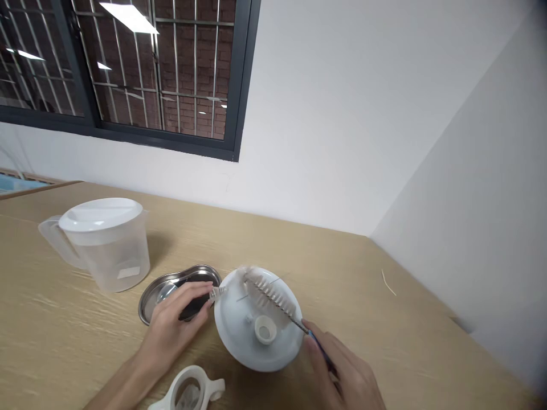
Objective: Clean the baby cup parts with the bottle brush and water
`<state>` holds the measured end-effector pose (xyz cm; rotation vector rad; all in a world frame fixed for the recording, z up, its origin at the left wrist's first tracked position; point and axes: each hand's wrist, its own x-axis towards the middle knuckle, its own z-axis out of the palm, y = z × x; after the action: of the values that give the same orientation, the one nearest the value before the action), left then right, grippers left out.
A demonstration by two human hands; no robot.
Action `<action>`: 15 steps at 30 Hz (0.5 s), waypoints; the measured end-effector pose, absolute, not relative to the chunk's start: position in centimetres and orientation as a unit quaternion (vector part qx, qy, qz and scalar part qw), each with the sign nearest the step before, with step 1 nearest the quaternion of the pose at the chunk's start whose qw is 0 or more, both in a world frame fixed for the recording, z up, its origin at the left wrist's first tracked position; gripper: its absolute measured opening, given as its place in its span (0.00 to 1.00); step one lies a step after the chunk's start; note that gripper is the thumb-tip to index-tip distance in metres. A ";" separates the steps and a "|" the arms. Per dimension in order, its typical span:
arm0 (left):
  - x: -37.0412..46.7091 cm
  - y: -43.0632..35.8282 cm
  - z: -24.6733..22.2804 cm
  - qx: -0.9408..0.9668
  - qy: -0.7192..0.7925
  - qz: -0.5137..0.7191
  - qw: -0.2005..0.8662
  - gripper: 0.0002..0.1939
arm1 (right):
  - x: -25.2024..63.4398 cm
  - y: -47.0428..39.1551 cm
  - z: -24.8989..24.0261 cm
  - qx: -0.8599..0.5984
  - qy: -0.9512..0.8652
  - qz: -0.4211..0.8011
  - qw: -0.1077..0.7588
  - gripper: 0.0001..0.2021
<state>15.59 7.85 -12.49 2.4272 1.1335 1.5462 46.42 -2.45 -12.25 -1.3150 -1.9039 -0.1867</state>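
My right hand (342,370) grips the blue handle of a bottle brush (271,296), whose pale bristles lie over a white bowl (231,336). In the bowl sits a small white ring-shaped piece (265,330), with a tiny clear bit beside it. Between the thumb and fingers of my left hand (177,316) is a small translucent ribbed piece (217,293), held at the bowl's left rim. Behind that hand lies a steel kidney dish (147,304), partly covered by it; a dark item and something shiny show inside.
A clear plastic pitcher (115,256) with a white lid stands at the left. Near the front edge is a white ring-shaped holder (194,373) with side tabs. A thin pale strip (388,283) lies at the right of the wooden table (342,273), which meets white walls.
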 end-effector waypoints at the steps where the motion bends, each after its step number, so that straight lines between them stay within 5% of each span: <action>1: 15.6 7.8 -12.4 0.787 0.364 0.497 0.024 0.16 | 46.4 -2.5 -12.1 -0.510 -0.758 -0.070 0.401 0.13; 9: 15.6 7.1 -11.2 0.779 0.337 0.529 0.031 0.14 | 47.1 -2.4 -11.6 -0.528 -0.752 -0.136 0.371 0.13; 15: 15.2 7.0 -11.4 0.806 0.306 0.506 0.015 0.15 | 46.6 -2.7 -11.6 -0.511 -0.754 -0.069 0.406 0.14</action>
<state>15.15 7.05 -11.43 2.5104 0.9515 1.5748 46.64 -2.68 -11.62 -1.2884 -1.9029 -0.1732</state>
